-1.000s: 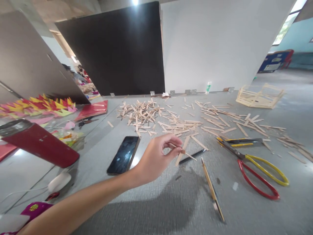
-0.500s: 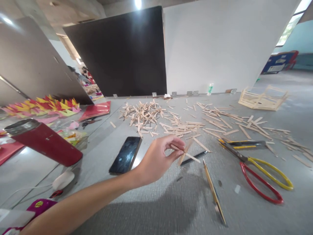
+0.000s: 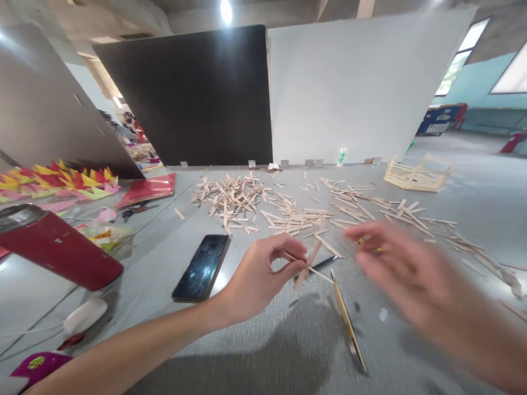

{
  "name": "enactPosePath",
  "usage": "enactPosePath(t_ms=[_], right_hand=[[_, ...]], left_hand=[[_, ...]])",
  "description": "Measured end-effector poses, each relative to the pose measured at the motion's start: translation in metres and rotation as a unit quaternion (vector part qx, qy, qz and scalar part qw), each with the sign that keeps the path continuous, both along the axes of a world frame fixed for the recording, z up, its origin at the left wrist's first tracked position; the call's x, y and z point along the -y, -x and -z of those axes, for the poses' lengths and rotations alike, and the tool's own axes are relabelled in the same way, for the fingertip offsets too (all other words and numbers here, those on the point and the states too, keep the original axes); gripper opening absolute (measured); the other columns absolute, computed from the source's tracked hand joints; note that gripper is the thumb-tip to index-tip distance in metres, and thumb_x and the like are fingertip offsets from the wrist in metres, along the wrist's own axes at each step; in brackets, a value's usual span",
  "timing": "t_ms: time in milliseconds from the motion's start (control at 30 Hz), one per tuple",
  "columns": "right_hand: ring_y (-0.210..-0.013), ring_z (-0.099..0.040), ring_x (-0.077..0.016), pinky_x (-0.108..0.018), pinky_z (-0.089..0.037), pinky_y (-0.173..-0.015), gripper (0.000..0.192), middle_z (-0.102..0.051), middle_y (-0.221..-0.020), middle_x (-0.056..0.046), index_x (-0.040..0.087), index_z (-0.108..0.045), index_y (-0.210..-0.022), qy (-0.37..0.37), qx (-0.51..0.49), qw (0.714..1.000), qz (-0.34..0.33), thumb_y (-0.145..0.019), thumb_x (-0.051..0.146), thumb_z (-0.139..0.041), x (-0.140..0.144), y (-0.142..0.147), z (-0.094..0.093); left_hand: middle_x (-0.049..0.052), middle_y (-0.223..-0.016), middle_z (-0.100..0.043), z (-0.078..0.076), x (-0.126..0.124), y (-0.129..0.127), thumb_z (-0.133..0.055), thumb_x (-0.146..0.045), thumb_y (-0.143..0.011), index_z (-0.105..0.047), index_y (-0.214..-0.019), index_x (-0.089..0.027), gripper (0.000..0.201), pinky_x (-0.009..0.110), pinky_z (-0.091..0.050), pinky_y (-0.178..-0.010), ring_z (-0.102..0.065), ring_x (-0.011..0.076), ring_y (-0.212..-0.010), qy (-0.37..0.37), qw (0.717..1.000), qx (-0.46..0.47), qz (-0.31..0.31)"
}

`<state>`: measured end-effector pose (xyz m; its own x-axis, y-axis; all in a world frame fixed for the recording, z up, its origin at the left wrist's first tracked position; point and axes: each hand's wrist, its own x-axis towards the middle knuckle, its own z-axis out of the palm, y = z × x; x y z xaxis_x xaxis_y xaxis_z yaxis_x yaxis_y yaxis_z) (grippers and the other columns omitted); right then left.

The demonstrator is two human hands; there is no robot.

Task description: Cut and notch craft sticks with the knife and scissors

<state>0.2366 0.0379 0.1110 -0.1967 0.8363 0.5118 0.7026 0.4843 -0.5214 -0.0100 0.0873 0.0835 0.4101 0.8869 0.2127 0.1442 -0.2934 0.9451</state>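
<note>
Grey bench (image 3: 158, 233): left hand (image 3: 261, 274) pinching crossed sticks (image 3: 314, 254), grip snug. Right hand (image 3: 407, 277) blurred, can't tell its grip.

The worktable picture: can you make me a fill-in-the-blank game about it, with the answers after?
1. The left hand holds sticks that look made of ____.
2. The phone lies with its screen facing ____.
3. The body of the tumbler is coloured ____.
4. The blurry hand is the person's ____ hand.

Missing words: wood; up; red; right.
</note>
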Motion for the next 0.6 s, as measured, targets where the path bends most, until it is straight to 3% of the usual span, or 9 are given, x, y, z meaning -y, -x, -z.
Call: enactPosePath(t_ms=[67,133,200,267,400,500,600], right_hand=[[-0.088,-0.074,-0.0175,-0.028,-0.062,-0.071,0.028,-0.075,-0.114,-0.003,0.032,-0.063,-0.129,0.117,-0.021,0.992,-0.039,-0.104,0.045,-0.058,-0.002,0.013,0.018],[-0.084,-0.071,-0.0161,-0.028,-0.059,-0.072,0.029,-0.074,-0.111,-0.001,0.031,-0.061,-0.129,0.245,-0.074,0.962,-0.09,-0.106,0.046,-0.055,-0.006,0.025,0.034],[-0.072,-0.065,-0.0132,-0.026,-0.054,-0.064,0.024,-0.072,-0.096,0.001,0.027,-0.065,-0.12,0.323,-0.135,0.928,-0.131,-0.107,0.044,-0.054,-0.009,0.031,0.042],[-0.066,-0.059,-0.011,-0.024,-0.048,-0.061,0.02,-0.067,-0.084,0.003,0.025,-0.067,-0.108,0.346,-0.177,0.91,-0.147,-0.106,0.042,-0.057,-0.01,0.033,0.043],[-0.066,-0.057,-0.0101,-0.023,-0.044,-0.06,0.019,-0.064,-0.08,0.004,0.023,-0.068,-0.098,0.346,-0.196,0.907,-0.138,-0.105,0.039,-0.06,-0.01,0.027,0.041],[-0.065,-0.056,-0.0103,-0.024,-0.043,-0.059,0.024,-0.065,-0.08,0.004,0.023,-0.069,-0.092,0.335,-0.207,0.91,-0.127,-0.105,0.041,-0.06,-0.009,0.024,0.043],[-0.062,-0.056,-0.0101,-0.024,-0.043,-0.058,0.026,-0.061,-0.075,0.005,0.023,-0.069,-0.092,0.319,-0.221,0.916,-0.106,-0.104,0.045,-0.061,-0.009,0.023,0.045]], left_hand=[[0.002,-0.091,-0.074,-0.001,0.001,-0.001,-0.072,-0.017,-0.094,-0.072,-0.095,-0.017,0.001,0.029,-0.055,-0.082,-0.071,0.0166,-0.089,0.004,1.0,0.005,0.004],[0.002,-0.091,-0.075,-0.001,0.003,-0.001,-0.072,-0.017,-0.094,-0.072,-0.094,-0.017,0.001,0.028,-0.055,-0.082,-0.071,0.0164,-0.088,0.006,1.0,0.004,0.005],[0.002,-0.091,-0.075,-0.001,0.005,-0.001,-0.073,-0.017,-0.092,-0.072,-0.094,-0.017,0.002,0.028,-0.055,-0.082,-0.071,0.0164,-0.088,0.008,1.0,0.003,0.005],[0.002,-0.091,-0.075,-0.001,0.007,-0.002,-0.073,-0.017,-0.092,-0.072,-0.094,-0.018,0.002,0.029,-0.055,-0.083,-0.071,0.0165,-0.089,0.008,1.0,0.0,0.005],[0.001,-0.097,-0.076,-0.002,0.011,-0.002,-0.072,-0.019,-0.094,-0.071,-0.098,-0.019,0.004,0.029,-0.054,-0.09,-0.072,0.0168,-0.095,-0.006,1.0,-0.025,-0.007],[0.003,-0.11,-0.077,-0.004,0.013,-0.002,-0.07,-0.021,-0.094,-0.07,-0.111,-0.02,0.016,0.031,-0.054,-0.094,-0.073,0.0183,-0.103,-0.003,0.999,-0.052,-0.009],[0.003,-0.11,-0.079,-0.005,0.015,-0.001,-0.066,-0.018,-0.096,-0.067,-0.125,-0.021,0.029,0.032,-0.054,-0.094,-0.074,0.0188,-0.103,0.006,0.997,-0.081,0.006]])
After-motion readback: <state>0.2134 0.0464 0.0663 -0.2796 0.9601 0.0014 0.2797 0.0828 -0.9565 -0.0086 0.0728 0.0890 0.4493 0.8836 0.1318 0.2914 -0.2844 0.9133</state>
